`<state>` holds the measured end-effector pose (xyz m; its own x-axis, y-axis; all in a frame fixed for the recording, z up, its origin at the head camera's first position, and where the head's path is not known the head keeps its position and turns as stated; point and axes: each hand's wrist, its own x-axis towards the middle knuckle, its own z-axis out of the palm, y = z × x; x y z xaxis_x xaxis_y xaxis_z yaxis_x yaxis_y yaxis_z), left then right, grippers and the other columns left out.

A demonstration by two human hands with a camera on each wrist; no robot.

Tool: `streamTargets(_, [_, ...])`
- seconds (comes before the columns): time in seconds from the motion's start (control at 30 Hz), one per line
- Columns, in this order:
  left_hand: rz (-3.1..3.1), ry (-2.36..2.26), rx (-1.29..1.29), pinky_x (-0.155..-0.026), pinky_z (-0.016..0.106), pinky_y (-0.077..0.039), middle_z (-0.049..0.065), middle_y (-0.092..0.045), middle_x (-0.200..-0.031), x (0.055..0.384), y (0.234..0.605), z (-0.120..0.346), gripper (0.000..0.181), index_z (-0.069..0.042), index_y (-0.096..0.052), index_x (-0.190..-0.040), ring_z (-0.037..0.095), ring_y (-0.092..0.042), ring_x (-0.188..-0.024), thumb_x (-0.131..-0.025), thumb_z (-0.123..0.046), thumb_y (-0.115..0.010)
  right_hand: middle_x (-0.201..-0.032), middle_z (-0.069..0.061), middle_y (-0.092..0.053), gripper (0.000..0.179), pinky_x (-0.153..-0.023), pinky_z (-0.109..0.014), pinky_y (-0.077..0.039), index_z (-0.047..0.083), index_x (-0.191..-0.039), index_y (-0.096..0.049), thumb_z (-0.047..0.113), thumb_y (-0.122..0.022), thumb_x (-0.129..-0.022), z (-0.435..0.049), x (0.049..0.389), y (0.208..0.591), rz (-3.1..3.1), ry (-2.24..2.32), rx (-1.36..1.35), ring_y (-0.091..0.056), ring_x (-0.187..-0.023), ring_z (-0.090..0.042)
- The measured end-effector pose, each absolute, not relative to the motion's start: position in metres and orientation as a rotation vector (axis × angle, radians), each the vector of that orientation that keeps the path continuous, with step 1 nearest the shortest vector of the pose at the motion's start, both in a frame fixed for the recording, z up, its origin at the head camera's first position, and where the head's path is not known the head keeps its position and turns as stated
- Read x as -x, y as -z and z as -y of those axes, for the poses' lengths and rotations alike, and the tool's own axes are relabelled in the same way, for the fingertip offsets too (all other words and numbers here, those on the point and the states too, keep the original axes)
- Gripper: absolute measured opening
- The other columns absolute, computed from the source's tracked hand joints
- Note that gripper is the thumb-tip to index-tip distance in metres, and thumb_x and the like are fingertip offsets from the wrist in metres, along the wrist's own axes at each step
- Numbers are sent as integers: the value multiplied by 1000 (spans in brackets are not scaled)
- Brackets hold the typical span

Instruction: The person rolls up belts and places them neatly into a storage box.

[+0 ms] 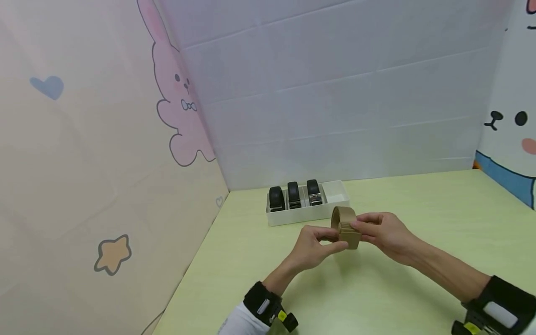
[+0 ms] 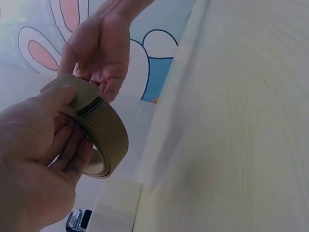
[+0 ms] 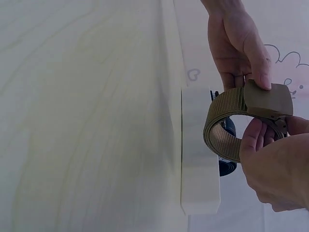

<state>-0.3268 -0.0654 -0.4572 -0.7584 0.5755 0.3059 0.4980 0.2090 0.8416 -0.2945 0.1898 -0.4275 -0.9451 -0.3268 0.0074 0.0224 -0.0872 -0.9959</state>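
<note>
From the head view, both hands meet above the pale green table point(image 1: 377, 288), just in front of a white tray point(image 1: 335, 190). Between them is a rolled tan belt point(image 1: 346, 228), a coil standing on edge so its round opening faces roughly sideways, toward the left hand point(image 1: 311, 244). That hand pinches the coil's near side with thumb and fingers; the right hand point(image 1: 383, 232) has its fingers curled over the far side and the top. Three dark rolled belts point(image 1: 294, 195) sit in a row in the tray, with one compartment at its right end showing only white. There is open tabletop to the right and in front of the hands; the tray and the back wall close off the far side.

At the left wrist, the tan belt point(image 2: 104, 135) fills the middle, ribbed outer face toward the lens, its loose end lifted under the left thumb. The left hand point(image 2: 34, 159) wraps the coil from below; the right hand point(image 2: 99, 53) touches it from above. The tray is cut off at the bottom edge.

At the right wrist, the coil point(image 3: 231, 125) shows its hollow centre. The right hand point(image 3: 275, 169) grips its lower edge, the left hand point(image 3: 239, 48) presses the flat buckle end point(image 3: 268, 99) down on top. The dark belts are mostly hidden behind the coil
</note>
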Motion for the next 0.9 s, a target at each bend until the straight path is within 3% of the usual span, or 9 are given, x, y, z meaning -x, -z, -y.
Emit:
streamTargets(0.3, [-2273, -1685, -829, -96, 26, -66, -3, -86, -127, 338, 442, 62, 34, -20, -83, -136, 5, -82, -110, -102, -29, -87, -110, 9, -81, 35, -96, -21, -59, -4, -131, -72, 26, -72, -113, -193, 300, 427, -2261, 1976, 316, -81, -105, -9])
streamTargets(0.47, [-2204, -1744, -762, -102, 31, -66, 2, -86, -129, 349, 426, 57, 34, -16, -84, -134, 11, -83, -115, -102, -24, -87, -110, 10, -80, 39, -96, -21, -60, -6, -134, -70, 26, -72, -113, -196, 308, 417, -2281, 1951, 320, -80, -104, -9])
streamTargets(0.67, [-2273, -1752, -887, -97, 28, -67, 13, -85, -128, 367, 410, 50, 34, -7, -82, -135, 11, -84, -111, -104, -19, -85, -117, 5, -77, 47, -100, -23, -63, -12, -143, -63, 26, -69, -115, -202, 326, 395, -2247, 1941, 404, -78, -107, -7])
streamTargets(0.9, [-2483, -1677, -986, -90, 26, -66, 13, -86, -126, 397, 387, 44, 35, -9, -81, -137, 17, -85, -111, -105, -22, -84, -135, -14, -77, 46, -101, -23, -60, -3, -146, -66, 24, -76, -111, -211, 356, 370, -2550, 1658, 601, -74, -115, -4])
